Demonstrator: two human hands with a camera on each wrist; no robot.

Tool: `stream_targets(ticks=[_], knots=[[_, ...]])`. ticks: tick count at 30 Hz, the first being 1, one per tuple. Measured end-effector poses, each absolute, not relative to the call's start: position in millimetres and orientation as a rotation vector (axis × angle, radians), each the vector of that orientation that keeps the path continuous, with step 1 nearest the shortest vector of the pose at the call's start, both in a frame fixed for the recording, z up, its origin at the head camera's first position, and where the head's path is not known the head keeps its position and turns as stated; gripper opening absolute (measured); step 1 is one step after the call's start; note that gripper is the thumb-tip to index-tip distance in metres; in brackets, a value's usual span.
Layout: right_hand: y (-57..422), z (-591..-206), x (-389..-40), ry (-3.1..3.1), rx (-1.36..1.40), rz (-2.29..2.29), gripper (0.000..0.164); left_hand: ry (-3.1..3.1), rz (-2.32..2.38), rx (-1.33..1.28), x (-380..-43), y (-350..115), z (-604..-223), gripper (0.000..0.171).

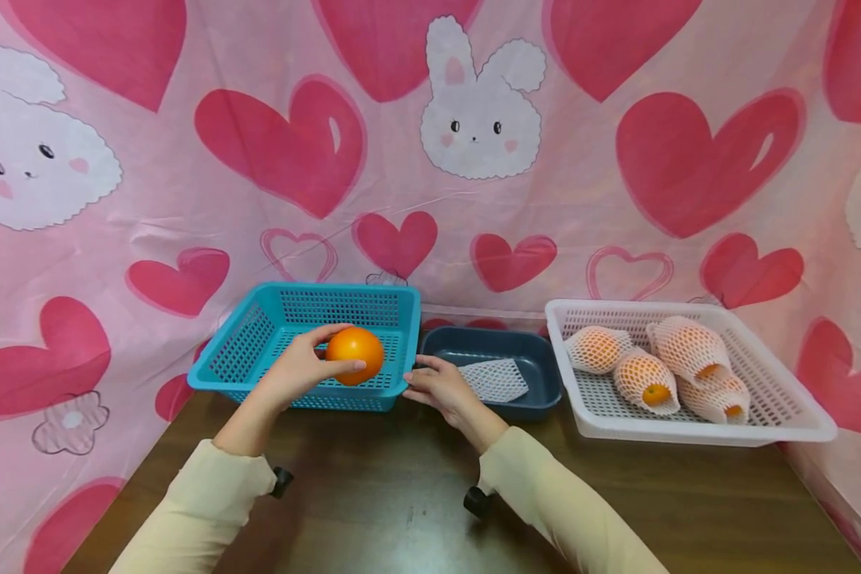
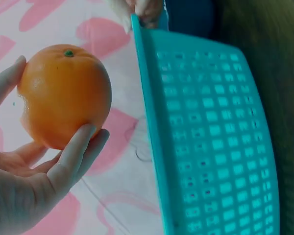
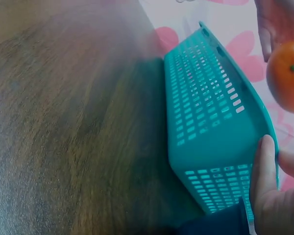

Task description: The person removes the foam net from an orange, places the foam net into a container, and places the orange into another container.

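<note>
My left hand (image 1: 303,368) grips a bare orange (image 1: 357,355) over the right half of a turquoise plastic basket (image 1: 344,296). In the left wrist view, the thumb and fingers curl round the orange (image 2: 66,98), whose green stem end shows at the top. At the basket's front right corner, my right hand (image 1: 443,389) pinches the rim. The right wrist view shows its thumb on the outer side of the basket wall (image 3: 235,137), with a finger over the other side of the rim.
Right of the basket, a dark blue tray (image 1: 545,391) holds a flattened white foam net (image 1: 493,380). Farther right stands a white basket (image 1: 803,414) with several oranges in foam nets (image 1: 646,381). All stand on a brown wooden table (image 1: 359,494) before a pink patterned cloth (image 1: 516,215).
</note>
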State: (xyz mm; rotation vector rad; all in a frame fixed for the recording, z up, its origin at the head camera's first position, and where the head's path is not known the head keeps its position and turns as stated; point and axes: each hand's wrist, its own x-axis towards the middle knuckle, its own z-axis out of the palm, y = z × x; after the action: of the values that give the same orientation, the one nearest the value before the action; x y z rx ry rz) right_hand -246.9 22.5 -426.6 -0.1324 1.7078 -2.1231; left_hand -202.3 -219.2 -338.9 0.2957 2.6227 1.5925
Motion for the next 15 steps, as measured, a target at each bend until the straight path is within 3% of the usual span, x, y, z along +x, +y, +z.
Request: stream_targets(ticks=[15], knots=[[19,-427,-245,1.715,-0.121,-2.144,0.055,2.851,1.408,-0.027,-218,-267,-353,0.08]])
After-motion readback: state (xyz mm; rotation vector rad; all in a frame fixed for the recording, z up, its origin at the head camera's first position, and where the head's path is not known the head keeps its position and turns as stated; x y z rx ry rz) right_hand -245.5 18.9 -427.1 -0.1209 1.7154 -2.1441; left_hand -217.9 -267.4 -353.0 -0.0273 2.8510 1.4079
